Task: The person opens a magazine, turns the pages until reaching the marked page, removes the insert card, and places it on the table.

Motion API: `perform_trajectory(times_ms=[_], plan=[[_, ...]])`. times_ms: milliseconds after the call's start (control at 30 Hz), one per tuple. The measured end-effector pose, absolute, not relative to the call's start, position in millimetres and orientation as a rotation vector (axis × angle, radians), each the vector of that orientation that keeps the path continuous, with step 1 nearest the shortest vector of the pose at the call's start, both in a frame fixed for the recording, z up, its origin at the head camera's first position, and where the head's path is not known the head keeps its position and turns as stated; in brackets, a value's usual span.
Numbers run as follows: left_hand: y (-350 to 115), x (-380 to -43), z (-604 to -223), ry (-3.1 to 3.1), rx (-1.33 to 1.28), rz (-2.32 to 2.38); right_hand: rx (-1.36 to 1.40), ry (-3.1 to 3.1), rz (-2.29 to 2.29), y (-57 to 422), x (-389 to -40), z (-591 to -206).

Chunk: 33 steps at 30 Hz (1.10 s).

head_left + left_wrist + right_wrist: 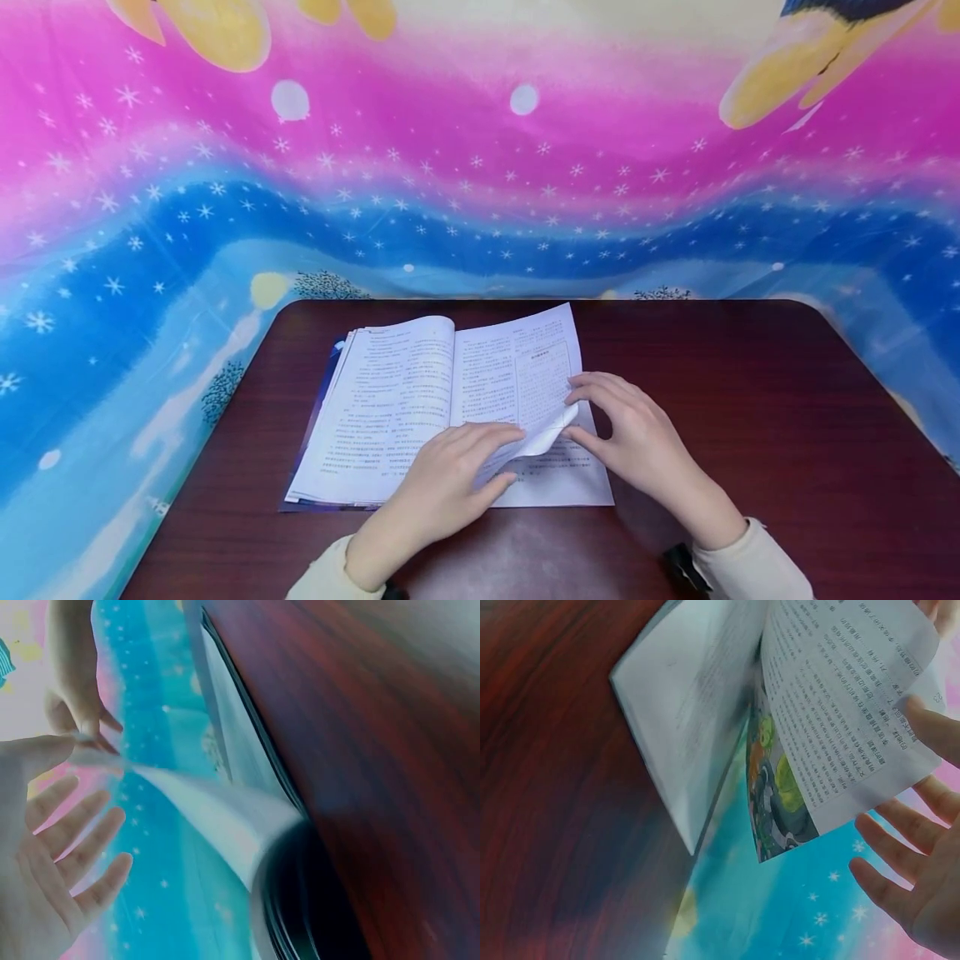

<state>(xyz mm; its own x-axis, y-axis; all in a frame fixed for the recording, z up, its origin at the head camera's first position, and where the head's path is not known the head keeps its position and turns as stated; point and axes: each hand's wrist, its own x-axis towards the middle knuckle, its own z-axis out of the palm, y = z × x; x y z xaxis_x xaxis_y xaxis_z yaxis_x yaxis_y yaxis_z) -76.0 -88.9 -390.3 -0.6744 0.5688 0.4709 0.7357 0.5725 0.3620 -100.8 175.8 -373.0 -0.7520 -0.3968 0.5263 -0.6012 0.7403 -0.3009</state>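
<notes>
An open book (397, 400) with printed text lies on the dark table. One right-hand page (495, 367) is lifted, and its lower edge curls upward. My right hand (637, 425) holds this page by its outer edge. In the right wrist view the thumb lies on the printed side of the raised page (855, 712), with fingers behind; a colour picture shows along it. My left hand (450, 479) is at the page's lower edge, its fingers fairly straight and its thumb apart. In the left wrist view the fingers of the left hand (60, 855) are spread, near the curved page (225, 817).
The dark wooden table (750, 400) extends on both sides of the book. Behind it hangs a pink and blue cloth (480, 183) with snowflakes. A blue cover edge (318, 425) shows under the book's left side. Light sleeves (750, 567) cover the forearms.
</notes>
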Motion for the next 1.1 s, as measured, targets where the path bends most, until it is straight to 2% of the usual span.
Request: perform_trajectory(times_ms=[467, 1100], plan=[[-53, -81, -381, -2.396, -1.056, -0.840, 0.768, -2.497, 0.628, 169, -99, -364], [-61, -75, -374, -2.362, -1.001, -0.808, 0.728, -2.488, 0.693, 170, -83, -359]])
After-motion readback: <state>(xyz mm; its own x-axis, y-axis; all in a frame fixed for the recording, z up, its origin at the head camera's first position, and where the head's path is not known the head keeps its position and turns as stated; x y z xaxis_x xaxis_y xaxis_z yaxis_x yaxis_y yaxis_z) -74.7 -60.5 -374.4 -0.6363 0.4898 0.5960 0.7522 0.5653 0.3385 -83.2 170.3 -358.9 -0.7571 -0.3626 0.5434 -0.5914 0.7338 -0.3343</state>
